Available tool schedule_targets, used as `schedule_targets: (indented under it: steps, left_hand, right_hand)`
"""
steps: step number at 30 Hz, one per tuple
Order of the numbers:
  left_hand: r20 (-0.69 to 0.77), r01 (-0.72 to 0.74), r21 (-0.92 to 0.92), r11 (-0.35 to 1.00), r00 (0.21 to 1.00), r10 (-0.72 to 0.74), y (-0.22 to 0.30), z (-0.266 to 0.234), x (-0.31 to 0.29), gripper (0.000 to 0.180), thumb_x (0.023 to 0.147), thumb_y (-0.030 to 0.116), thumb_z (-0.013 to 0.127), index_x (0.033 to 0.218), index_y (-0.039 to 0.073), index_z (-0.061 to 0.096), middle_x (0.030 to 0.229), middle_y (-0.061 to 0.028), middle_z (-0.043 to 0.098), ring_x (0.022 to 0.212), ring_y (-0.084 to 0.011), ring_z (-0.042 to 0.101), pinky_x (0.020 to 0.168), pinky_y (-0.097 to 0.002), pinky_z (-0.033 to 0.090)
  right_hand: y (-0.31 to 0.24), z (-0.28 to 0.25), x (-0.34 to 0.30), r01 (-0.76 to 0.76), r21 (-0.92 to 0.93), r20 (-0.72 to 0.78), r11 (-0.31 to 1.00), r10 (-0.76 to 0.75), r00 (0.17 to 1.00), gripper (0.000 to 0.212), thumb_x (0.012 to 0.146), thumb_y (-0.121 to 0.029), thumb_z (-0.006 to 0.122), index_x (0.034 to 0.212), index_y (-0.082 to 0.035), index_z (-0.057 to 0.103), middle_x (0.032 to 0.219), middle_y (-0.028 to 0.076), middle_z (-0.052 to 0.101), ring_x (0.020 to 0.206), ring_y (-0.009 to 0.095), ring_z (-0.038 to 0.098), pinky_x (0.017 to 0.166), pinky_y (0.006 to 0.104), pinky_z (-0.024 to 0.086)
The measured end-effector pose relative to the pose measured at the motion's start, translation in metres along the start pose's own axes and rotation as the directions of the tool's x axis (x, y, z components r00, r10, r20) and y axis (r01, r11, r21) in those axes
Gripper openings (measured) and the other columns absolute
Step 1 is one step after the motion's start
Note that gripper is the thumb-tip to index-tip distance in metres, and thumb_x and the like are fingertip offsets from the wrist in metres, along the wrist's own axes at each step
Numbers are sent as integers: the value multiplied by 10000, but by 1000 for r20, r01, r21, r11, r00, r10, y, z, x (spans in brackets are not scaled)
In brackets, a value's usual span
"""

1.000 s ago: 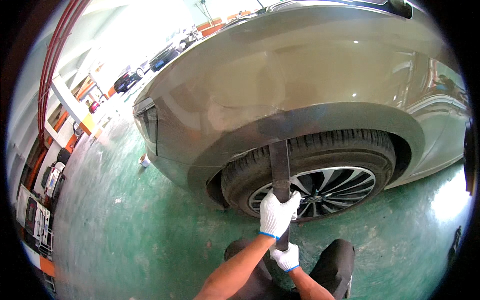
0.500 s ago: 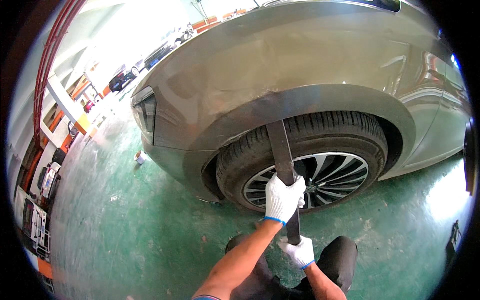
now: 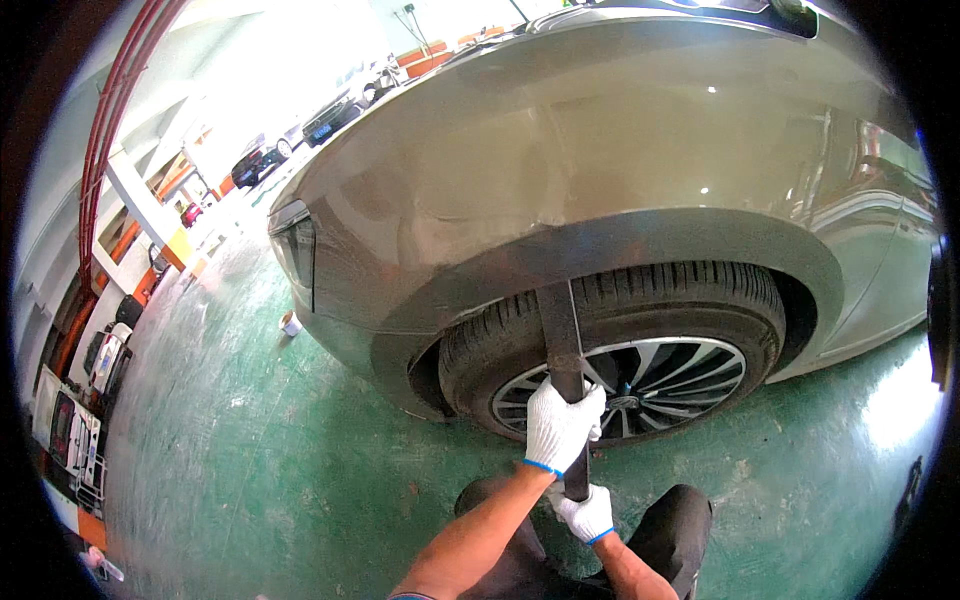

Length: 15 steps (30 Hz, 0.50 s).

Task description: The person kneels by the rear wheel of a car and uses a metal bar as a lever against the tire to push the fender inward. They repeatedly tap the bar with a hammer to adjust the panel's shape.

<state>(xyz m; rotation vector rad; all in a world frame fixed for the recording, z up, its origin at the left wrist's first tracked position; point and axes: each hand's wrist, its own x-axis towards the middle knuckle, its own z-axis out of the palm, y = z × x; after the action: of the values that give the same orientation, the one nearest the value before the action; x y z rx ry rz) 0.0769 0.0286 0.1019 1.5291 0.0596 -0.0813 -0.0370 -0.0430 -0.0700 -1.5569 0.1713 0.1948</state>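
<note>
My left hand, in a white knit glove with a blue cuff, is closed round the middle of a long, dark, flat pry bar. Below it, my right hand, gloved alike, grips the bar's lower end. The bar stands nearly upright in front of the tyre and the spoked wheel rim. Its upper end reaches the edge of the wheel arch and its tip is hidden there. The gold-beige front fender shows scuffs and uneven reflections above the arch.
A headlight sits at the fender's left end. On the green floor stands a small round container. My bent knees are below the wheel. Parked cars stand far left, with a pillar behind.
The view has tilted, so the car sits lower in the picture. The bar's lower end has swung slightly left with both hands still on it.
</note>
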Motion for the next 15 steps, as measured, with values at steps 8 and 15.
schedule_targets:
  steps: [8,15]
  left_hand:
    - [39,-65,74,995,997,62,-9,-9,8,149,894,108,707,826,8,619,643,-43,649,526,-115,631,486,-275,507]
    - [-18,4,18,1000,1000,-3,-2,-3,3,143,887,104,692,834,2,607,638,-61,638,492,-125,612,448,-287,501]
  right_hand:
    - [1,17,18,112,-134,-95,985,-125,988,197,859,-191,741,757,-24,715,586,57,668,550,112,642,545,317,516]
    - [-8,-3,1,-70,140,196,988,42,980,198,859,-170,778,992,-23,779,768,44,723,634,104,630,586,293,513]
